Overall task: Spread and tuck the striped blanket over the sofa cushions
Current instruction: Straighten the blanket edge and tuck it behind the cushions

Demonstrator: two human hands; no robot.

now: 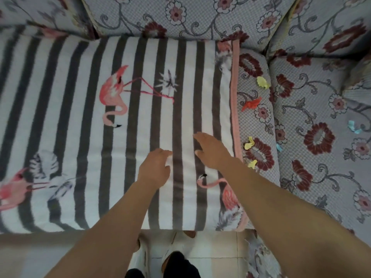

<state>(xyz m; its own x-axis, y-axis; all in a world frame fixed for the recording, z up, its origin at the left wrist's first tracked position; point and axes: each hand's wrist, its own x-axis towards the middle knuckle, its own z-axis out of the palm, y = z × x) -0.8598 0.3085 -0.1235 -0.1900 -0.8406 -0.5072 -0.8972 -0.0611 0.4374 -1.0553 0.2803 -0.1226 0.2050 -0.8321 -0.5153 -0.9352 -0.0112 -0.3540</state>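
The striped blanket [84, 117], grey and white with pink flamingos and a pink border, lies flat over the sofa seat cushions and hangs over their front edge. My left hand [155, 169] rests on the blanket near its right part, fingers bent down onto the cloth. My right hand [211, 150] lies just to the right of it, fingers stretched flat over the blanket, close to the pink border [234, 97]. Neither hand has cloth visibly gathered in it.
The sofa's floral cover [313, 109] shows bare to the right of the blanket, with small yellow [263, 82], red [252, 104] and blue [354, 127] scraps lying on it. Floral back cushions [180, 15] stand behind. Tiled floor and my feet [176, 261] are below.
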